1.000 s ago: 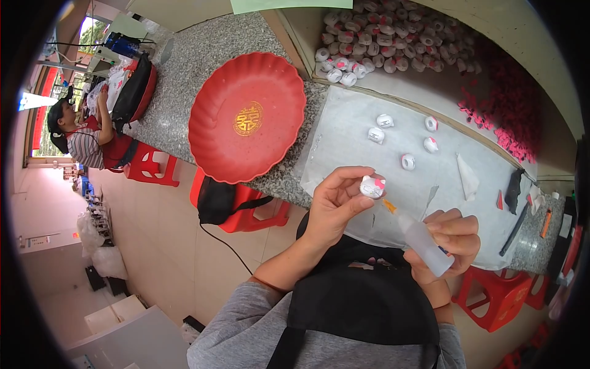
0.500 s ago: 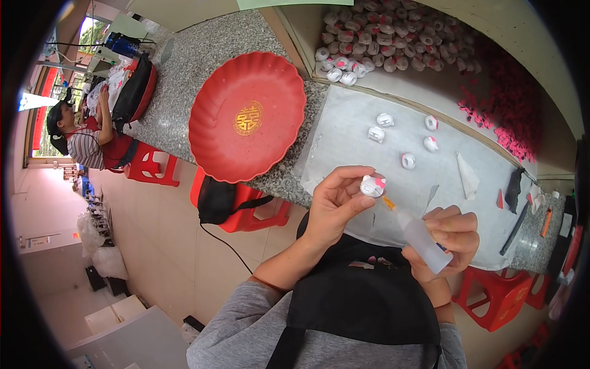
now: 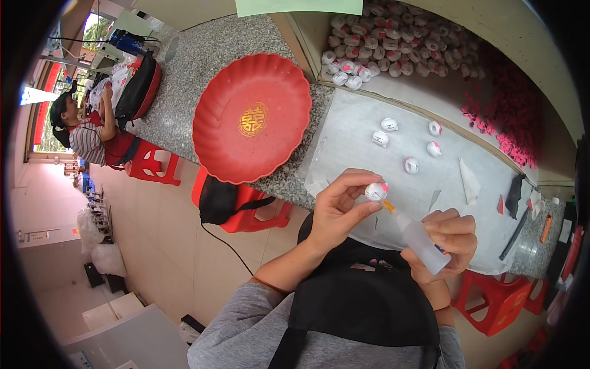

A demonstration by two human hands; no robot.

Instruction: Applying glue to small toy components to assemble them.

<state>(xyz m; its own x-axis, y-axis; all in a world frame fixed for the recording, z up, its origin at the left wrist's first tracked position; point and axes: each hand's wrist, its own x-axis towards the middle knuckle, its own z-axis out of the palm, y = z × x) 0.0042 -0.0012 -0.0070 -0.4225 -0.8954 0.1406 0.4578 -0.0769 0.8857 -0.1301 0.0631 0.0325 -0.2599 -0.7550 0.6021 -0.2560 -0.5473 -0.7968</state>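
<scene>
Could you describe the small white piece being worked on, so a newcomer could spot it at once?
Start at the big red scalloped tray on the speckled counter, then drop to the left hand raised below it. The small round white piece sits pinched in its fingers, touched by the squeeze bottle's orange tip, unlike the loose white pieces on the mat.

A pale green rectangular sheet (image 3: 299,7) is hanging at the far edge of the bench, cut off by the top of the picture, flat against the wall above the grey stone counter; any marking on it is too faint to tell. A small white rectangular label (image 3: 38,235) is sitting on the light wall at the far left, low beside the floor. White plastic bags (image 3: 98,246) are standing in a loose cluster on the floor below that label, well apart from the bench. The squeeze bottle (image 3: 420,240), a clear package with an orange nozzle, is being held in the right hand (image 3: 452,237) just off the near edge of the bench. No screens are showing.
</scene>
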